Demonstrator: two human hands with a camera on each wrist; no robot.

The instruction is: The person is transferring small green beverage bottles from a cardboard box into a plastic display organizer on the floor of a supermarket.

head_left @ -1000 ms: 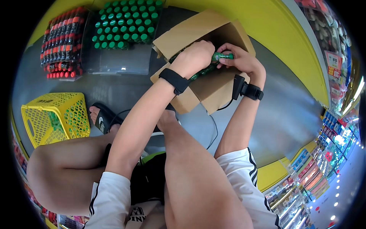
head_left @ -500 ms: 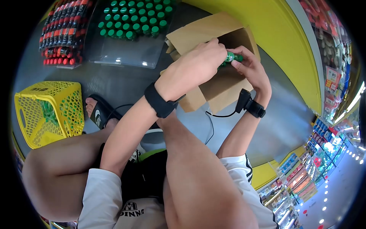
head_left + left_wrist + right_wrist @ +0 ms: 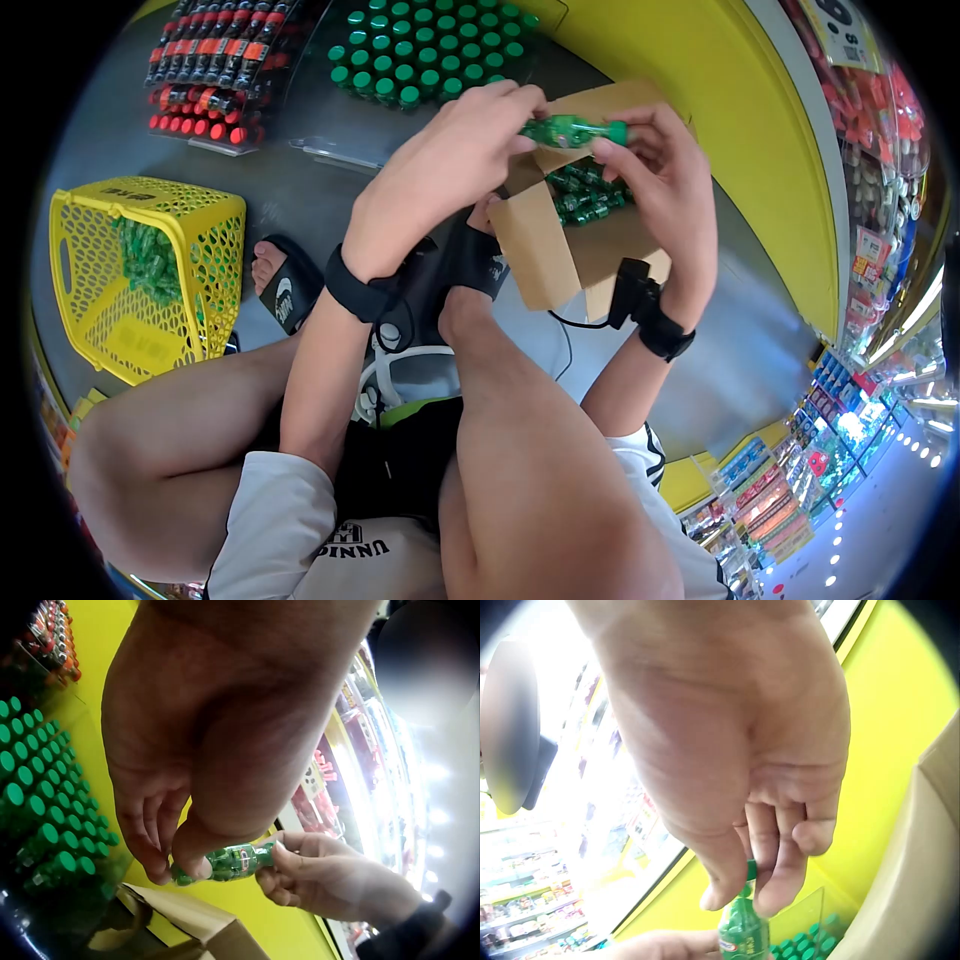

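Observation:
A small green bottle (image 3: 572, 132) with a green cap lies nearly level between my two hands, over the open cardboard box (image 3: 535, 245). My left hand (image 3: 450, 150) pinches its bottom end, as the left wrist view also shows. At the other end, the thumb and fingers of my right hand (image 3: 675, 190) pinch the cap; in the right wrist view the bottle (image 3: 742, 930) hangs below those fingertips. Several more green bottles (image 3: 588, 195) lie jumbled inside the box.
Left of my feet stands a yellow basket (image 3: 190, 195) with small green bottles (image 3: 150, 262) inside. Rows of green-capped bottles (image 3: 405, 72) stand in a clear tray behind the left hand, beside stacked dark bottles with red caps (image 3: 215, 130). A yellow panel (image 3: 740, 190) runs behind the box.
Both hands have risen out of the box with the green bottle, which now shows along most of its length. The bottles inside the box have come into view. The head view has shifted.

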